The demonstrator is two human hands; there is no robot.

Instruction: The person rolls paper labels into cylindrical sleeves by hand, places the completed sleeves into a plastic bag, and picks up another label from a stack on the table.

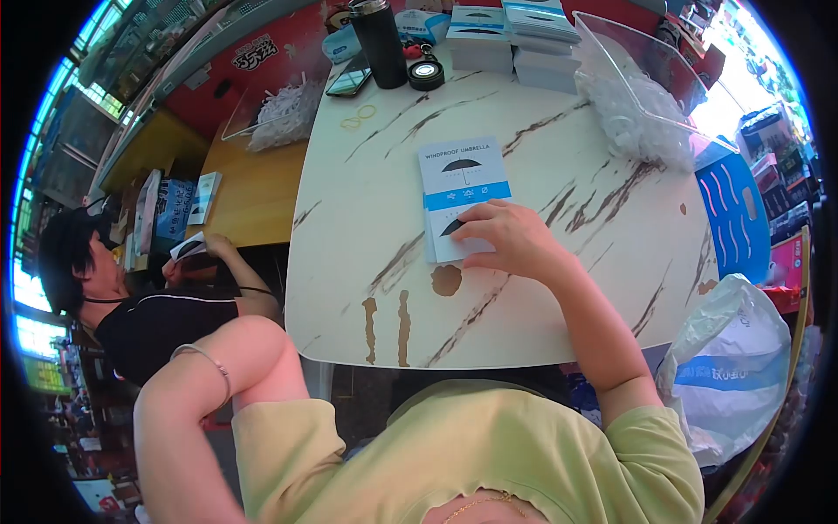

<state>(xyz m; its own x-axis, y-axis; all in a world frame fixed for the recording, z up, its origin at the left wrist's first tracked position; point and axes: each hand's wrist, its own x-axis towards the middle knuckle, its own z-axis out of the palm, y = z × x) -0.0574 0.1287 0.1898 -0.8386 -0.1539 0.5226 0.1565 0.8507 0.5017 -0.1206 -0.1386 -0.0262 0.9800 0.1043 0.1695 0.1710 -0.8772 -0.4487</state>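
A thin stack of white and blue printed cards (463,166), marked "WINDPROOF UMBRELLA" with a black umbrella picture, lies on the marble-patterned table (367,192). My right hand (502,236) rests on the stack's lower right part. Its fingers are slightly bent and spread over the top card, with the thumb apart near the bottom edge. Below the cards is a brown worn patch (446,280) in the tabletop. My left arm (196,402), with a bracelet, bends up toward the camera, and its hand is out of view.
Tall card stacks (483,54) stand at the back, beside a black bottle (378,44), a phone (349,77) and a round black-rimmed object (426,73). A clear bin (642,113) holds plastic bags at right. A white bag (724,375) hangs lower right. Another person (175,314) sits left, holding a card.
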